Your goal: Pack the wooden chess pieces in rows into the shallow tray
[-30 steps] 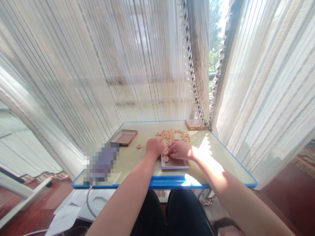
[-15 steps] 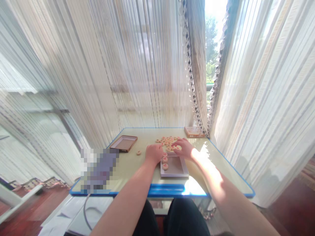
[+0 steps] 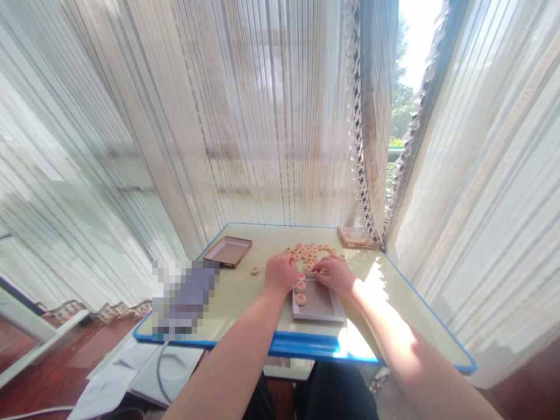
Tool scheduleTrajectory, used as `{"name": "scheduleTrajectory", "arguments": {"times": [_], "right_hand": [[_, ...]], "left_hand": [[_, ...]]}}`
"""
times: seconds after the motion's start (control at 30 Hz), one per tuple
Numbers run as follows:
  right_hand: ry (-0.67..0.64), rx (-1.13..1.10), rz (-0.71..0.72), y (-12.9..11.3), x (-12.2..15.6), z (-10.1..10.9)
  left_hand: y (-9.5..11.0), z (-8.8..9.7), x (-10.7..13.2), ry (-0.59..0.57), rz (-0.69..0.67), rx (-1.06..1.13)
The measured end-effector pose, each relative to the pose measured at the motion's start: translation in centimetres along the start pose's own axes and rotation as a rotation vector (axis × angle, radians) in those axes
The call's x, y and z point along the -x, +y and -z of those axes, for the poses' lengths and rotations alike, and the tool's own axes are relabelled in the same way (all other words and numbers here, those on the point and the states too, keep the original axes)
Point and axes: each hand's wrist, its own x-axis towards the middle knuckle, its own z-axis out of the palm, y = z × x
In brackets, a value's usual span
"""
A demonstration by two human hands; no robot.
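Left hand (image 3: 280,273): curled in a loose fist at the tray's far left corner.
Right hand (image 3: 336,274): fingertips down at the tray's far edge, perhaps on a piece; I cannot tell the grip.
Tray (image 3: 321,302): on the surface (image 3: 245,294) between my hands, with two chess pieces (image 3: 301,298) inside.
Loose pile (image 3: 310,252): just beyond.

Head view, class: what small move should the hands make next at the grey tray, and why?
Probably the right hand sets another piece into the grey tray, next to the pieces along its left side. Its fingertips are at the tray's far edge, most of the tray is bare, and the loose pile lies just beyond.
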Motion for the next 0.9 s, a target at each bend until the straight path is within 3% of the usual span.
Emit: {"name": "scheduleTrajectory", "arguments": {"times": [0.13,0.27,0.4,0.57,0.77,0.9], "right_hand": [[0.119,-0.048,-0.059,0.6,-0.4,0.4],[0.202,0.04,-0.154,2.2,-1.1,0.2],[0.115,0.086,-0.213,3.0,-1.4,0.0],[0.083,0.032,-0.242,2.7,-1.5,0.0],[0.064,0.075,-0.256,1.9,-1.6,0.6],[0.028,0.113,-0.283,2.1,-1.5,0.9]], "left_hand": [[-0.8,0.2,-2.4,0.022,0.033,0.042],[-1.4,0.0,-6.1,-0.192,-0.063,0.013],[-0.7,-1.2,-8.3,-0.354,-0.146,-0.008],[-0.4,-2.3,-8.3,-0.375,-0.274,-0.052],[-2.2,-2.5,-7.5,-0.345,-0.325,-0.001],[-2.2,-2.6,-7.3,-0.335,-0.349,-0.024]]}}
